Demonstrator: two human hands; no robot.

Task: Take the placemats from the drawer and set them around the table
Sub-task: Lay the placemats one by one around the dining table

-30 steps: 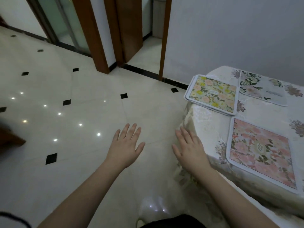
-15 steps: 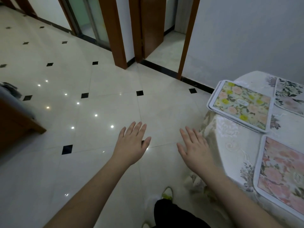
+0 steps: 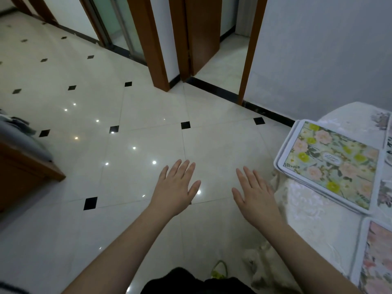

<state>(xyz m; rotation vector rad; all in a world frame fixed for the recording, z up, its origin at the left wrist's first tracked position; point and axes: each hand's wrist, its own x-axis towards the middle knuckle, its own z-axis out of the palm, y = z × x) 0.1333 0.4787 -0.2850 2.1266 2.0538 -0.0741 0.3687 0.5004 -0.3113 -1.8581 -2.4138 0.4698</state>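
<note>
A table [image 3: 314, 228] under a cream lace cloth fills the right edge. On it lies a green and yellow floral placemat [image 3: 333, 164], seemingly on top of another one whose rim shows. A pink floral placemat [image 3: 377, 257] lies nearer me, cut off by the frame. A sliver of a third mat [image 3: 389, 141] shows at the far right. My left hand [image 3: 177, 187] and my right hand [image 3: 255, 196] are stretched out flat over the floor, palms down, fingers straight, holding nothing. My right hand is just left of the table's edge.
Glossy cream floor tiles [image 3: 135, 145] with small black diamonds spread ahead. A wooden piece of furniture [image 3: 23, 175] with grey cloth on it stands at the left. Brown door frames [image 3: 157, 43] and an open doorway [image 3: 224, 60] are at the back, with a pale wall [image 3: 322, 49] on the right.
My view has swung left, so the table and mats slid toward the right edge and the wooden furniture came in at the left. Both hands stay flat and empty.
</note>
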